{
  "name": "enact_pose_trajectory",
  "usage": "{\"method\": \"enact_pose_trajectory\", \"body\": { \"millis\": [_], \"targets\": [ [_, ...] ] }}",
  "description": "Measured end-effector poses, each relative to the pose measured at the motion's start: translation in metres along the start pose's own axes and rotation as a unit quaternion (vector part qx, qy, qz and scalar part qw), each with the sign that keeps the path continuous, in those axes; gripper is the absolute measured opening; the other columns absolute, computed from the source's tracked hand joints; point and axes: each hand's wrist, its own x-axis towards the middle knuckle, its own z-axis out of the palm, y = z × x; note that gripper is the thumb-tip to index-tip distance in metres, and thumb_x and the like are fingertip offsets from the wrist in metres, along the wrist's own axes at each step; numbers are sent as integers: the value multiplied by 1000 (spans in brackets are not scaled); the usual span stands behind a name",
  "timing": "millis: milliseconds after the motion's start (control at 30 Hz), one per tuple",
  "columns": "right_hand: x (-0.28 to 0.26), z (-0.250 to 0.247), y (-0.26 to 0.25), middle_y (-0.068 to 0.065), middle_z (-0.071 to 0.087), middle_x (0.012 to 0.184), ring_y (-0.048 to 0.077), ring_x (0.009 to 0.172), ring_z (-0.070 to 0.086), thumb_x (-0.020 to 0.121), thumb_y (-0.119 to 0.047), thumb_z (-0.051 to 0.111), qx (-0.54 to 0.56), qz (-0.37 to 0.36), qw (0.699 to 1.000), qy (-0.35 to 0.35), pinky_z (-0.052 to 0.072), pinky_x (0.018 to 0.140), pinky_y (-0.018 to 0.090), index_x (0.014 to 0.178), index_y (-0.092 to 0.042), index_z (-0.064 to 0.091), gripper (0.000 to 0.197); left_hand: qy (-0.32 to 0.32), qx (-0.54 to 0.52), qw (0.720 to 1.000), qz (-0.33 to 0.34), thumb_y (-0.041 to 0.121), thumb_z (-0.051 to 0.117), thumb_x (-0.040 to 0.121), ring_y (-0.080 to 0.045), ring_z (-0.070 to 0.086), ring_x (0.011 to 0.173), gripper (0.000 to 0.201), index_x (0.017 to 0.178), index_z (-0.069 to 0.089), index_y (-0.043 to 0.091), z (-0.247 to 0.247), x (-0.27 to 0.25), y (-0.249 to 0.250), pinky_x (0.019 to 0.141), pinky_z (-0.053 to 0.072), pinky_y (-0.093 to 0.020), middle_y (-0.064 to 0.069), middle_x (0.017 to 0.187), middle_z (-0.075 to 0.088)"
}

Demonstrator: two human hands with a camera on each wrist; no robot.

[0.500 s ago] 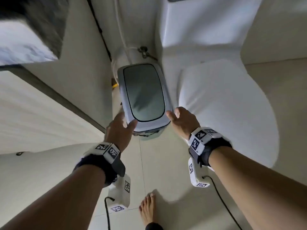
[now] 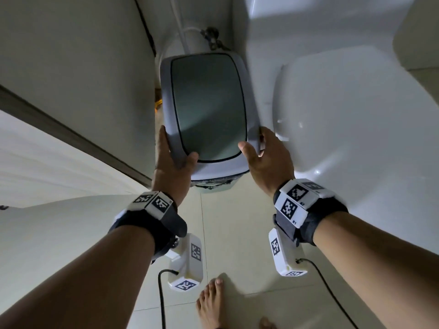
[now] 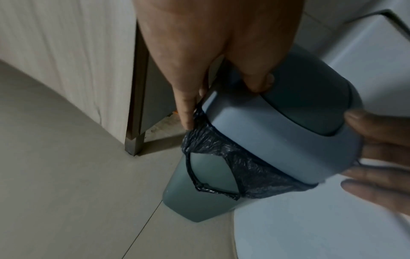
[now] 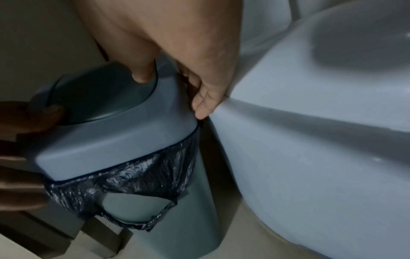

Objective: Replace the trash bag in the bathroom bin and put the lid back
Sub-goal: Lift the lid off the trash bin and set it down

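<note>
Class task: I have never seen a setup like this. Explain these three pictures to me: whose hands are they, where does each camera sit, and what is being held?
No machine here: a person wears three cameras. The head view looks down at both arms; each wrist view looks along one hand. The left hand and right hand grip opposite sides of the lid, thumbs on top, on a bin that stands on the floor beside a toilet. A black bag sticks out under the lid. The marked white blocks on the wrists belong to the rig.
</note>
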Motion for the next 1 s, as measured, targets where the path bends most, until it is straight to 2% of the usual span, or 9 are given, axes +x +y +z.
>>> {"method": "enact_pose_trajectory", "body": {
  "millis": [133,233,300,367,500,633,767,900,1000],
  "targets": [
    [0,11,2,8,62,95,31,96,57,85,-49,46,-3,15,1000,-7,38,77,31,104,-15,52,39,-5,-28,1000,-8,46,61,82,-29,69,104,86,153,12,50,-6,6,-9,81,61,-54,-3,144,56],
    [-6,16,-4,13,57,129,33,118,52,95,-44,45,1,64,998,-19,38,95,35,140,-18,36,54,-13,-36,999,-15,42,62,84,-28,69,105,85,152,13,53,-9,8,-12,79,62,-51,0,144,56],
    [-13,17,-6,11,50,141,35,125,48,97,-42,42,32,101,994,-32,37,99,36,148,-24,21,58,-22,-49,998,-14,35,64,88,-25,71,101,83,152,14,52,-9,6,-16,71,64,-47,2,144,55],
    [-21,17,-7,10,51,141,38,121,52,96,-44,42,68,127,989,-37,38,99,38,148,-31,17,59,-29,-64,997,-18,32,65,87,-23,72,97,84,152,16,54,-8,1,-20,66,65,-45,3,144,55],
    [-41,19,1,-1,45,147,31,127,49,91,-49,45,111,122,985,-55,39,107,43,148,-36,18,65,-26,-75,996,-37,36,65,82,-26,71,102,84,147,19,61,-11,-23,-30,69,65,-44,3,143,56],
    [-81,16,19,-8,45,146,27,123,53,74,-67,38,125,106,981,-103,48,98,53,142,-53,16,72,-33,-69,996,-39,29,64,89,-26,70,105,85,147,13,64,-17,-63,-40,73,65,-42,2,144,56],
    [-130,3,39,-14,40,149,29,109,63,88,-64,34,130,84,978,-143,49,96,53,122,-81,5,47,-31,-85,995,-50,22,63,93,-28,71,102,84,147,16,66,-22,-122,-57,76,64,-46,-5,131,65],
    [-188,-5,53,-13,47,144,25,98,66,93,-59,38,130,72,973,-178,53,91,51,125,-79,7,49,-10,-106,991,-85,38,65,79,-30,72,100,84,144,20,68,-23,-193,-74,83,61,-51,-8,121,69],
    [-227,-6,64,-4,63,123,23,95,67,89,-63,41,103,55,972,-203,53,91,51,130,-75,1,59,18,-130,985,-110,45,66,70,-37,71,100,88,142,23,71,-26,-245,-89,84,59,-58,-12,116,71]
  ]
}}
